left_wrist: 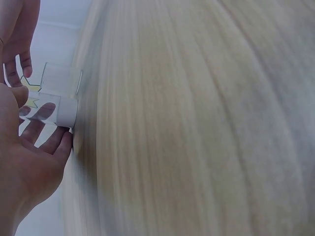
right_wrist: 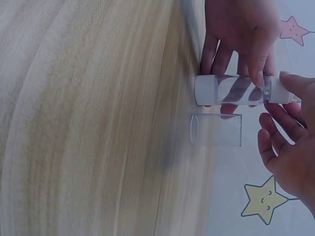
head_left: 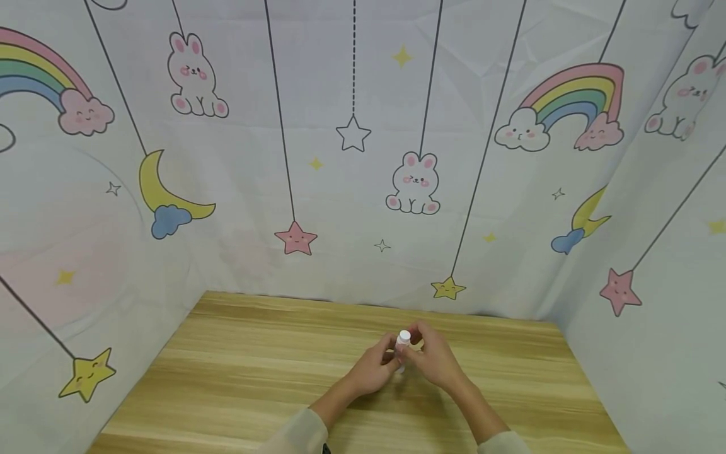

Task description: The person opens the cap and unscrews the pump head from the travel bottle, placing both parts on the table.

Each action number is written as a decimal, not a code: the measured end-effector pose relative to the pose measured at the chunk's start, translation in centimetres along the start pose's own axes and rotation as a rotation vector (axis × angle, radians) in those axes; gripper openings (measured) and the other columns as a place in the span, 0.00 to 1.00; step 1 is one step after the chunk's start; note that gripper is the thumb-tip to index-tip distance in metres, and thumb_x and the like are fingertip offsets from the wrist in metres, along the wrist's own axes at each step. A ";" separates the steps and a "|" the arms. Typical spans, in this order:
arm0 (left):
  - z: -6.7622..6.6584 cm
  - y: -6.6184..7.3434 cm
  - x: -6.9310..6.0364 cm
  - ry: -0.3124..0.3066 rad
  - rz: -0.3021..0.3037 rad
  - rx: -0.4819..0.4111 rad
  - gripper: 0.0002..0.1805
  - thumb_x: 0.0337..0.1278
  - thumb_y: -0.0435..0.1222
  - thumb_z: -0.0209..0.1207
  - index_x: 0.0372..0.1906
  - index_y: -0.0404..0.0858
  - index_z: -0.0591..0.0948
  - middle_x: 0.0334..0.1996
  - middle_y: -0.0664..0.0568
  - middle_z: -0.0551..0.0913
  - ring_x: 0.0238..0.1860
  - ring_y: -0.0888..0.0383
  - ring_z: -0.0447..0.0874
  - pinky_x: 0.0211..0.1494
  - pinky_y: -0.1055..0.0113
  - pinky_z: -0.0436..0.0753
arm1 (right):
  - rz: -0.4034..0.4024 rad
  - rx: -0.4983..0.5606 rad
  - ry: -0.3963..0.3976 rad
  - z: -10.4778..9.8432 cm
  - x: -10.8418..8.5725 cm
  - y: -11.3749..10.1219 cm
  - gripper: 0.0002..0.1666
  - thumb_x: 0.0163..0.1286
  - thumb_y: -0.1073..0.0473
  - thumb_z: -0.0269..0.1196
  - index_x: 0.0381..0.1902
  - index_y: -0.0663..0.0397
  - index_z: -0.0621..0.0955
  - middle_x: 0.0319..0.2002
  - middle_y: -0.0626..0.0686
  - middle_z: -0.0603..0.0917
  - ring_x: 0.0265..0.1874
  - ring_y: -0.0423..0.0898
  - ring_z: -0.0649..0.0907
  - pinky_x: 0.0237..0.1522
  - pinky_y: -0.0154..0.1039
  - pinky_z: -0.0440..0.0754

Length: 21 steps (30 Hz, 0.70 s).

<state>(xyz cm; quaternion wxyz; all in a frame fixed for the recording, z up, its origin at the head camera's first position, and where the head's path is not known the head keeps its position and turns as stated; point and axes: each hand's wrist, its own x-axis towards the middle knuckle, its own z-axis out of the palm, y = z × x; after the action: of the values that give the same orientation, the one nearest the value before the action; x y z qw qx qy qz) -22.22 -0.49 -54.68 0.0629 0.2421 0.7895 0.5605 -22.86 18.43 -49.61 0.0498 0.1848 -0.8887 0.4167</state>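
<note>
A small clear bottle (right_wrist: pixel 205 90) with a white base and a white top (right_wrist: pixel 278 90) stands upright on the table. My left hand (head_left: pixel 371 369) holds its clear body, with the thumb on the near side and fingers behind. With thumb and fingertips, my right hand (head_left: pixel 435 357) pinches the white top; its other fingers are loosely bent. Close beside the bottle stands a clear open-ended cap (right_wrist: pixel 216 130), seen in both wrist views. In the head view the hands hide most of the bottle, and the cap cannot be made out there.
The wood-grain table (head_left: pixel 255 353) reaches back to a white cloth backdrop (head_left: pixel 340 202) printed with rabbits, stars and rainbows. More of this cloth hangs along the left and right sides.
</note>
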 end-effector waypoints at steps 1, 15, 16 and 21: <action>0.0 0.0 0.0 -0.001 -0.001 0.001 0.11 0.85 0.42 0.51 0.62 0.49 0.72 0.65 0.49 0.79 0.66 0.43 0.82 0.67 0.48 0.82 | -0.004 0.000 0.000 0.0 0.0 0.0 0.13 0.72 0.55 0.73 0.47 0.47 0.80 0.39 0.43 0.82 0.44 0.48 0.81 0.45 0.43 0.81; 0.1 -0.1 0.2 0.014 0.008 0.012 0.13 0.83 0.40 0.54 0.64 0.48 0.72 0.62 0.51 0.81 0.65 0.40 0.83 0.65 0.47 0.83 | -0.062 -0.015 -0.004 -0.3 -0.1 -0.3 0.11 0.73 0.59 0.72 0.50 0.47 0.82 0.40 0.42 0.82 0.44 0.49 0.83 0.46 0.47 0.81; 0.1 -0.1 0.2 0.014 0.008 0.013 0.13 0.83 0.40 0.54 0.64 0.48 0.72 0.62 0.51 0.81 0.65 0.40 0.83 0.65 0.47 0.83 | -0.066 -0.017 -0.006 -0.3 -0.1 -0.2 0.12 0.73 0.59 0.72 0.50 0.48 0.82 0.40 0.42 0.82 0.44 0.48 0.83 0.46 0.46 0.81; 0.1 0.0 0.1 0.020 0.006 0.020 0.14 0.84 0.41 0.54 0.65 0.49 0.72 0.62 0.51 0.81 0.65 0.41 0.83 0.66 0.47 0.82 | -0.072 -0.023 -0.003 -0.4 -0.1 -0.2 0.12 0.74 0.61 0.70 0.52 0.48 0.81 0.41 0.41 0.82 0.44 0.43 0.81 0.46 0.42 0.80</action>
<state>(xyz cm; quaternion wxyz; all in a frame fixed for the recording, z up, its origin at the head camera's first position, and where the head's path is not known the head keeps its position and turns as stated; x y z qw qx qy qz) -22.29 -0.38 -54.65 0.0509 0.2397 0.7949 0.5550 -22.73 18.69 -49.25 0.0656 0.2169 -0.8862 0.4040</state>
